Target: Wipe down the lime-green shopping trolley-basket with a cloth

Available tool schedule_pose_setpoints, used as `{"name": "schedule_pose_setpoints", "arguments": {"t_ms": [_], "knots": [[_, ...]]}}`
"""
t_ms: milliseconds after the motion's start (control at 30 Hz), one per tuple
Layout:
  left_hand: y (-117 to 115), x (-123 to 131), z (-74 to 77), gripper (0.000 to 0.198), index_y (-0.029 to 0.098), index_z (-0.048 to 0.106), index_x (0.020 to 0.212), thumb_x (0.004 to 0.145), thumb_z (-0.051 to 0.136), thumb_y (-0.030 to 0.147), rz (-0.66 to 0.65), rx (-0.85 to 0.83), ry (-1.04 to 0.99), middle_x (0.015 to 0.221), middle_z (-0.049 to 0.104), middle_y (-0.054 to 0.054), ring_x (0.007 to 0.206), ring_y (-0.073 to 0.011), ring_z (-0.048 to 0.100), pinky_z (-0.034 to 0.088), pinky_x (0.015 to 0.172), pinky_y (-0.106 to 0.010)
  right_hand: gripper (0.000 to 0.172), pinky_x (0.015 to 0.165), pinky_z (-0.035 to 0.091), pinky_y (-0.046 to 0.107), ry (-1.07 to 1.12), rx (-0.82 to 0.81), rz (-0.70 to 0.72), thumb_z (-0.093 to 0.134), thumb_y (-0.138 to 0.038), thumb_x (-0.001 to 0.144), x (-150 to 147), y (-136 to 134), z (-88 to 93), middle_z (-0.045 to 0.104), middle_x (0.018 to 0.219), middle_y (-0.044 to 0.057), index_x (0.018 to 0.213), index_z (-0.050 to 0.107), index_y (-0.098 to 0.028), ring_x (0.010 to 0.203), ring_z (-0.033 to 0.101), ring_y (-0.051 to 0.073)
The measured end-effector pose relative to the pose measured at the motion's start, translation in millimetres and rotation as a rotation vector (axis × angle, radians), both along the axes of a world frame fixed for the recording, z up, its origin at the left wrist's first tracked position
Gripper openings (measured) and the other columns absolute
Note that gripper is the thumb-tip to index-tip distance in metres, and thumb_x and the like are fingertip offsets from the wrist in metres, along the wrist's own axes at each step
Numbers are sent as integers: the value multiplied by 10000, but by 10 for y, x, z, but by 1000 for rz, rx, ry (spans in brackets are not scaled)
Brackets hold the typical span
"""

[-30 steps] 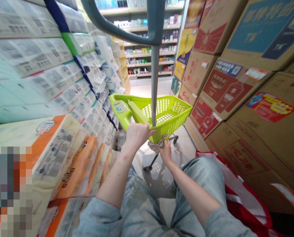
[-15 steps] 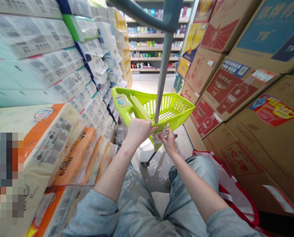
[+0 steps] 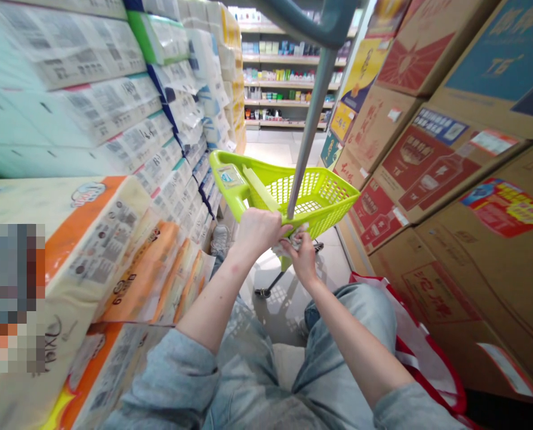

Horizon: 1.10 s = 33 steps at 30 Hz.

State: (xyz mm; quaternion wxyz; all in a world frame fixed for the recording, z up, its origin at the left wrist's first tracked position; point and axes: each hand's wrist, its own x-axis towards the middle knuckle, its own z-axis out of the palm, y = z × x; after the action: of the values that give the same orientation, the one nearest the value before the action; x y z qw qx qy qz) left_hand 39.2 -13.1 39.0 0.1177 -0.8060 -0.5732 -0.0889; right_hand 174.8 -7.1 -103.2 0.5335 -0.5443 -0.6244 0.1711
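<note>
A lime-green plastic shopping basket [image 3: 333, 206] on a wheeled stand is in front of me, with a grey metal pole [image 3: 310, 119] rising along its near side. My left hand [image 3: 259, 232] is closed over the basket's near rim, left of the pole's lower end. Just below that rim, my right hand [image 3: 303, 258] pinches a crumpled whitish cloth or wipe [image 3: 296, 236] against the basket's near side. The cloth is partly hidden by my fingers. Through the basket's lattice I see pale floor.
Wrapped tissue packs [image 3: 127, 125] are stacked high on the left, and orange-and-cream packs [image 3: 141, 269] stand close to my left arm. Cardboard cartons [image 3: 467, 251] line the right side. A red-edged white bag [image 3: 421, 334] lies beside my right knee. Stocked shelves [image 3: 284, 77] stand at the far end.
The view has shifted a little, so most things sit slightly farther right. My right hand and the cloth have moved slightly along the basket's near side. My left hand keeps its grip.
</note>
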Motion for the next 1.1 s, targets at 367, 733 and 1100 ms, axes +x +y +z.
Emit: {"name": "schedule_pose_setpoints", "arguments": {"t_ms": [367, 733, 1100], "knots": [[-31, 30, 39, 501, 107, 684, 842, 874, 427, 537, -14, -18, -44, 737, 676, -153, 740, -260, 655, 377, 634, -304, 288, 714, 423, 322, -56, -34, -24, 558, -464, 769, 43, 47, -294, 487, 804, 18, 791, 388, -233, 775, 504, 186], [-92, 166, 13, 410, 97, 680, 828, 860, 506, 467, -23, -10, -99, 723, 675, -145, 736, -252, 655, 393, 651, -304, 330, 619, 388, 282, 44, -198, -72, 608, -484, 699, 107, -33, -266, 491, 720, -17, 761, 407, -229, 663, 470, 161], [-107, 187, 35, 337, 120, 627, 879, 884, 431, 394, -71, 11, -75, 769, 676, -127, 752, -247, 652, 398, 662, -313, 259, 672, 404, 291, -15, 36, -35, 559, -426, 770, 134, 14, 82, 465, 770, -3, 760, 392, -228, 717, 470, 159]]}}
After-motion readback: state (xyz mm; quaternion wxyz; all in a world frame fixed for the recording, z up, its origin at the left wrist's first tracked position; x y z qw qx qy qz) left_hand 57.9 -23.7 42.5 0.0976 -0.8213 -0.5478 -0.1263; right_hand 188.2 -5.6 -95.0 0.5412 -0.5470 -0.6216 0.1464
